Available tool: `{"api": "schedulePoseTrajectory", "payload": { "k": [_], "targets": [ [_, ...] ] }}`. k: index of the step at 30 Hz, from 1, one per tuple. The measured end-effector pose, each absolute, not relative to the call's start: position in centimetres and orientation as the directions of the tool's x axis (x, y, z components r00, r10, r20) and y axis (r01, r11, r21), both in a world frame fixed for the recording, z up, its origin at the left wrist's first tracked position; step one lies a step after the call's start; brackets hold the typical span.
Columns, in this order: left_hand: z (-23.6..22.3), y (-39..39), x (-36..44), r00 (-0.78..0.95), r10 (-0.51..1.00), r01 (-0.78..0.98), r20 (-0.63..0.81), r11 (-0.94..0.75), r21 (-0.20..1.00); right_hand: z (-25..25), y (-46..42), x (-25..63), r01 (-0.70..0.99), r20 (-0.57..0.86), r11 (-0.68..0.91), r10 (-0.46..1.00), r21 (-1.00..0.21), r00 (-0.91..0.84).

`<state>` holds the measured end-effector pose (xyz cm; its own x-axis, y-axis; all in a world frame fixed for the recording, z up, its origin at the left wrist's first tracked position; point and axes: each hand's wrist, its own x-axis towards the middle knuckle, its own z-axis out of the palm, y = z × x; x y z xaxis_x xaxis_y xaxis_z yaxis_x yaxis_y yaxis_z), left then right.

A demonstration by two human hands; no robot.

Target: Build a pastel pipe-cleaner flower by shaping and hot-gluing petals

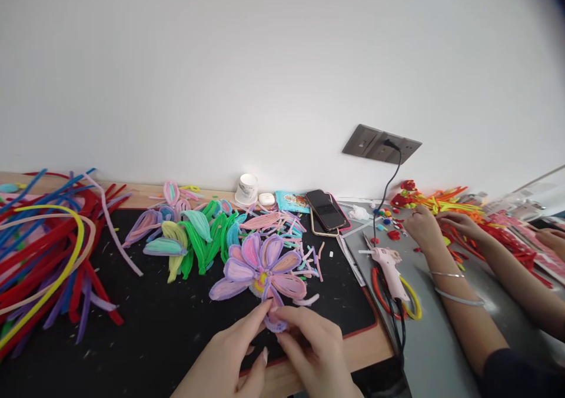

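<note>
A pipe-cleaner flower (pixel 282 264) with lilac-edged pink and purple petals and a yellow centre lies at the front of the black mat (pixel 145 327). My left hand (pixel 229 351) has its fingertips closed at the left side of the lowest petal. From the right, my right hand (pixel 315 345) pinches the same petal near its tip between thumb and forefinger. My fingers partly cover this petal. Right behind the flower are green pipe-cleaner leaves (pixel 214 236) and short cut pieces of pipe cleaner (pixel 293 224).
Long loose pipe cleaners (pixel 44 256) heap at the left. Behind stand a paper cup (pixel 246 189), a white case (pixel 266 199), a blue packet (pixel 292 201) and phones (pixel 326 209). At right are a glue gun (pixel 388 271), pliers (pixel 377 292) and another person's hands (pixel 424 227).
</note>
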<state>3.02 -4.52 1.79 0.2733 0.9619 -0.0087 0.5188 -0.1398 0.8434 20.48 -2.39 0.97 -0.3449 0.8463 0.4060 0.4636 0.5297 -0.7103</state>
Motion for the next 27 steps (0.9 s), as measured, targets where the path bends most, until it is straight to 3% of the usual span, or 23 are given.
{"api": "schedulePoseTrajectory", "payload": {
  "k": [7,14,18,22,27],
  "targets": [
    [0.9,-4.8,1.9,0.293,0.95,0.664,0.107,-0.283,0.692,0.1,-2.3,20.7,0.47,0.378,0.518,0.851,-0.715,-0.364],
    [0.5,-4.4,0.4,0.331,0.874,0.817,0.356,-0.455,0.355,-0.5,-1.8,20.7,0.512,0.328,0.497,0.862,-0.701,-0.387],
    [0.7,-3.5,1.0,0.389,0.826,0.835,0.407,-0.503,0.222,-0.2,-1.4,20.4,0.511,0.346,0.508,0.857,-0.693,-0.382],
    [0.9,-3.1,1.9,0.415,0.833,0.84,0.367,-0.505,0.196,0.1,-1.1,20.5,0.52,0.342,0.51,0.855,-0.685,-0.389],
    [1.3,-2.9,2.5,0.395,0.885,0.856,0.247,-0.452,0.251,0.1,-0.9,20.6,0.526,0.279,0.475,0.868,-0.705,-0.41]
  ]
}}
